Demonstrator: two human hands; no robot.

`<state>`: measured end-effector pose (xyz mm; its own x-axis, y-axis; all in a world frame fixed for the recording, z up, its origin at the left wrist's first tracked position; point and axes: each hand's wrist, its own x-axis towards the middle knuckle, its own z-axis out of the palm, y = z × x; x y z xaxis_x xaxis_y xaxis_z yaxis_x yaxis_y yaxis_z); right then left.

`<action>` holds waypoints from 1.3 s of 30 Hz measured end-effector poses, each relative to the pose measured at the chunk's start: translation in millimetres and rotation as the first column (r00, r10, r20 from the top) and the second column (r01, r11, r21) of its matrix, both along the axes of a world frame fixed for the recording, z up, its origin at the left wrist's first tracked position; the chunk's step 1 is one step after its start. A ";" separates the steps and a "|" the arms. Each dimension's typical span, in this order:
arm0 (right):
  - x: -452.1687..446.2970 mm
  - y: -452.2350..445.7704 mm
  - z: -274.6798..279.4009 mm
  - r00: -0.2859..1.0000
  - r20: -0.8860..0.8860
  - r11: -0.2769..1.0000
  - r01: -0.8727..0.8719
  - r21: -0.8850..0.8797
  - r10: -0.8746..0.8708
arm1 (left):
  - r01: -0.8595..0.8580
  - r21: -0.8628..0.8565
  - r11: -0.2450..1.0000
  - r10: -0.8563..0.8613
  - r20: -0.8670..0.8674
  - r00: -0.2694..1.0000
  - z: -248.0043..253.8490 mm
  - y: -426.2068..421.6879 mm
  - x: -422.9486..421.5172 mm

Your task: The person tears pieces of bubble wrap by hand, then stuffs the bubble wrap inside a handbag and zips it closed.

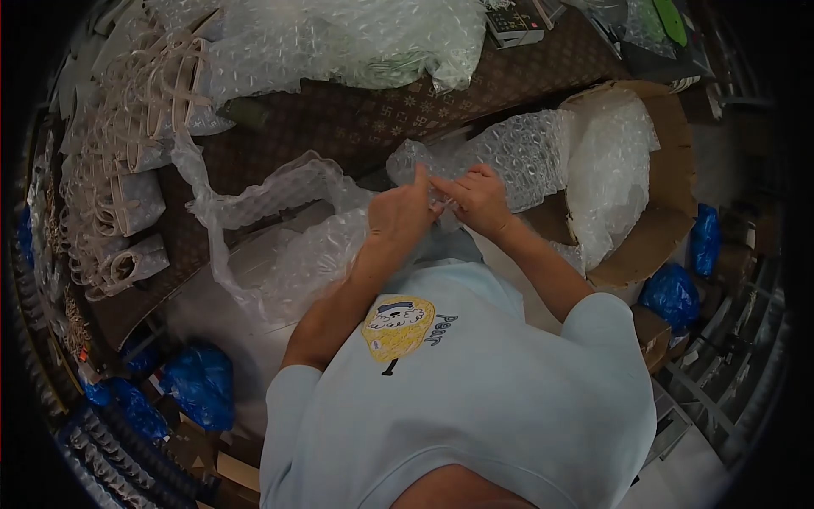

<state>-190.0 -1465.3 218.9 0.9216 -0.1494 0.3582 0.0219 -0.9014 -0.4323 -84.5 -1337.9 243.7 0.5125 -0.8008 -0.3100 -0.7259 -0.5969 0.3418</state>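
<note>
My left hand (398,210) and my right hand (477,198) meet in front of my chest, their fingertips close together. Both hands are closed on clear bubble wrap (519,159), with the thumbs and fingers pinching near its edge. One stretch of the wrap runs rightward from my fingers to a cardboard box (670,212). To the left of my left forearm hangs another loose length of bubble wrap (309,250). My fingers partly cover the exact spot where they grip. Whether anything is wrapped inside cannot be made out.
A brown patterned cloth (365,114) covers the table ahead. Several small beige handled bags (136,204) line its left side. More bubble wrap (339,38) is heaped at the back, near a dark box (514,27). Blue plastic bundles (199,386) lie low on both sides.
</note>
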 end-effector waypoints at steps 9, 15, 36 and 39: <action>11.4 -0.6 14.8 0.999 -0.034 0.999 0.035 0.027 -0.034 | -0.090 -0.053 0.995 0.092 0.039 0.995 -9.6 -11.4 -4.5; 4.2 -11.8 -0.2 0.943 -0.285 0.979 -0.136 0.150 0.175 | 0.021 -0.042 0.999 -0.020 0.030 0.999 -18.6 -8.2 -2.2; -119.5 -284.2 96.2 0.540 0.329 0.119 0.635 -0.764 -0.774 | -0.650 0.759 0.043 0.931 0.206 0.302 -129.1 370.7 -115.2; -22.6 -199.0 82.9 0.938 0.113 0.731 0.327 -0.598 -0.327 | -0.638 0.766 -0.082 0.963 0.225 0.146 -116.4 369.3 -164.6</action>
